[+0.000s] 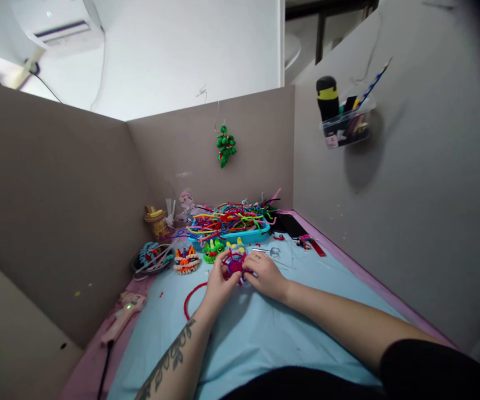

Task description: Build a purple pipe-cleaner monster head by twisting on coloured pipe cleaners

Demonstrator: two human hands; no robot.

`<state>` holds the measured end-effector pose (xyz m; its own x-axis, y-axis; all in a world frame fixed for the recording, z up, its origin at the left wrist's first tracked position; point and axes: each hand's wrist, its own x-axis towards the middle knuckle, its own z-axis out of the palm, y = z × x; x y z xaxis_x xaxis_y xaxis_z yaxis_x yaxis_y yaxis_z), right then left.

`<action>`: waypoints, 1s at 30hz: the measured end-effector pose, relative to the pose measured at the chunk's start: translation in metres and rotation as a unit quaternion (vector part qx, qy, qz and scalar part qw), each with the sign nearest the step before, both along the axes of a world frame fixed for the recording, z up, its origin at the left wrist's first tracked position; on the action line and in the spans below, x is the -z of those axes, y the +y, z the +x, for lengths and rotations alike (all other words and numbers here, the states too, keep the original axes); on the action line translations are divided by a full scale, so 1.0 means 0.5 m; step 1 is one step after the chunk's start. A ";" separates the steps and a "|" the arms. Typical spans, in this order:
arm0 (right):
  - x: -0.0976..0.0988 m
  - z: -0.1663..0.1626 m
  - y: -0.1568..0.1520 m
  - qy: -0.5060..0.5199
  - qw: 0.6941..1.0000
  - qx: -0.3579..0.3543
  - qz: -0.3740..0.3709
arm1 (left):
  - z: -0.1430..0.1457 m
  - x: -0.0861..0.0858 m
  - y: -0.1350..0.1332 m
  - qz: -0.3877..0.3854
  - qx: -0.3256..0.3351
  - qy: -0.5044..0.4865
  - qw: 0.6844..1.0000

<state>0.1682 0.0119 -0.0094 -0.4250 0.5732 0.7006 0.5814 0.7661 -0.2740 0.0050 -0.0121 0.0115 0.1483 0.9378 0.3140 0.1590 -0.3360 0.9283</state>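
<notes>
Between my two hands is a round magenta and purple pipe-cleaner piece [235, 265], held just above the blue cloth. My left hand [220, 278] grips its left side, thumb at the lower edge. On its right side, the fingers of my right hand [261, 272] are pinched against the rim. A red pipe cleaner [189, 300] curves out on the cloth by my left wrist. Right behind the piece stand a green pipe-cleaner figure [213, 251] and a yellow and white one [236, 244], partly hidden. An orange and cream figure [186, 261] sits to the left.
A blue tray [244, 238] heaped with coloured pipe cleaners stands at the back. Scissors [272, 252] lie right of my hands. A dark bowl [152, 268] and a pink glue gun [124, 318] are at left. Grey partitions [256, 133] enclose the table.
</notes>
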 end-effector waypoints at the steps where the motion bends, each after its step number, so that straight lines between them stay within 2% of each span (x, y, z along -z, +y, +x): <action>1: 0.000 0.000 0.000 0.000 1.000 0.000 -0.001 | 0.000 0.000 -0.001 0.005 -0.002 0.005 1.000; 12: -0.004 0.000 0.000 0.009 1.000 -0.010 -0.008 | -0.006 0.008 0.005 0.044 -0.044 0.055 0.997; 18: -0.003 -0.001 0.002 0.011 1.000 -0.005 -0.024 | -0.005 0.004 0.002 0.016 -0.006 0.025 1.000; 30: -0.013 -0.007 0.000 0.108 0.980 -0.065 -0.151 | -0.007 0.008 0.009 -0.019 0.034 -0.025 0.999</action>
<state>0.1649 0.0119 -0.0029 -0.3682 0.7194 0.5890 0.3873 0.6945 -0.6063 0.0013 -0.0075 0.0076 0.1977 0.9375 0.2864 0.0898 -0.3083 0.9471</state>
